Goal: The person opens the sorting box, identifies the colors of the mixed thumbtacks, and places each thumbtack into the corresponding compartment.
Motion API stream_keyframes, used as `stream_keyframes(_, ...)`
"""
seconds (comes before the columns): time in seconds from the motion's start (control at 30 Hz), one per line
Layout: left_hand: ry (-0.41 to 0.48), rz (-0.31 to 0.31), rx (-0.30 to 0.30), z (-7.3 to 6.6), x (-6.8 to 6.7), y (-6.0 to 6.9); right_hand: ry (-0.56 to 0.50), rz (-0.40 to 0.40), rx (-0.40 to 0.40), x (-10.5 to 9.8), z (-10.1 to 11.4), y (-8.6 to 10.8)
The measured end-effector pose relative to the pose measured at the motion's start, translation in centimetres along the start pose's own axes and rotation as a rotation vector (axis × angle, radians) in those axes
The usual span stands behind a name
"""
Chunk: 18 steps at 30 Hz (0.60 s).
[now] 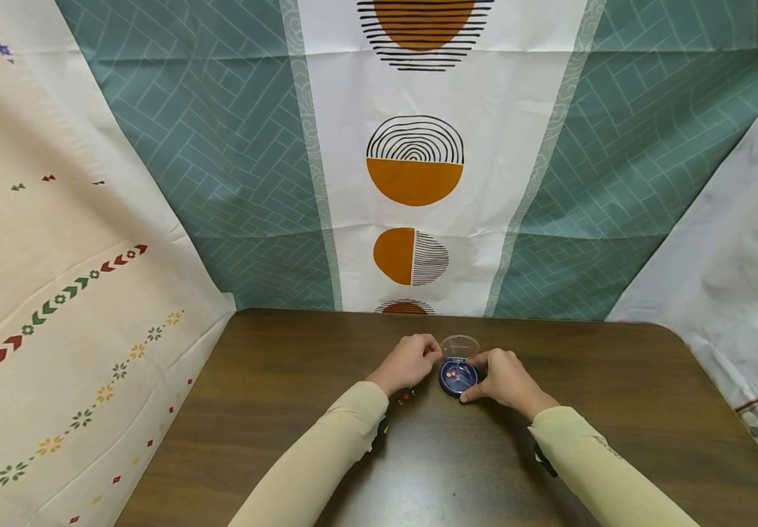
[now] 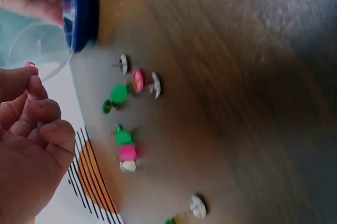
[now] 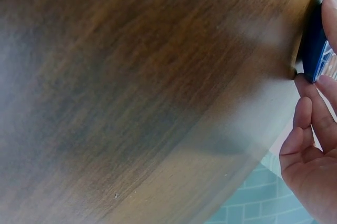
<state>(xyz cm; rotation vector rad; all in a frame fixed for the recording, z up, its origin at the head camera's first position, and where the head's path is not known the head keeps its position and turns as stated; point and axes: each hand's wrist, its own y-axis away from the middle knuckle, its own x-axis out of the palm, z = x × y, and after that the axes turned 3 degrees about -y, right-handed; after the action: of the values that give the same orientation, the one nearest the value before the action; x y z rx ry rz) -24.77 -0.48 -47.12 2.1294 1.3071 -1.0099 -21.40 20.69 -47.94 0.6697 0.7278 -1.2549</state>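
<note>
A round blue case (image 1: 463, 386) with a divided inside stands on the table, its clear lid (image 1: 460, 344) raised at the back. A few red pieces lie in one compartment. My right hand (image 1: 505, 382) grips the case's right side between thumb and fingers. To the left of the lid is my left hand (image 1: 409, 361); in the left wrist view its thumb and finger pinch a small pink thumbtack (image 2: 30, 65), mostly covered by the fingertips. Several loose thumbtacks, among them a green thumbtack (image 2: 119, 93) and a pink thumbtack (image 2: 127, 153), lie on the table near that hand.
The brown wooden table (image 1: 274, 410) reaches back to a patterned curtain (image 1: 260, 146). Cream cloth (image 1: 56, 241) hangs at the left and pale cloth (image 1: 734, 234) at the right. A white thumbtack (image 2: 198, 206) lies apart from the main cluster.
</note>
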Motion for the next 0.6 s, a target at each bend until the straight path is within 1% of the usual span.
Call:
stream_keyframes(0.1,-0.042,0.012,0.019,-0.4,0.4,0.0,0.002,0.002,0.004,0.0,0.0,-0.1)
stream_keyframes(0.2,-0.105,0.016,0.037,-0.8,0.5,0.0,0.004,0.001,-0.001,0.0,0.0,-0.1)
stream_keyframes(0.33,-0.175,0.013,0.056,-0.8,0.8,-0.1,0.012,0.000,-0.011,-0.1,0.1,0.0)
stream_keyframes(0.43,-0.196,0.014,0.058,-0.8,1.0,-0.1,0.021,-0.005,-0.011,0.0,0.1,0.0)
stream_keyframes(0.6,-0.200,0.027,0.046,-0.8,1.2,0.0,0.025,-0.006,-0.012,0.1,0.0,0.0)
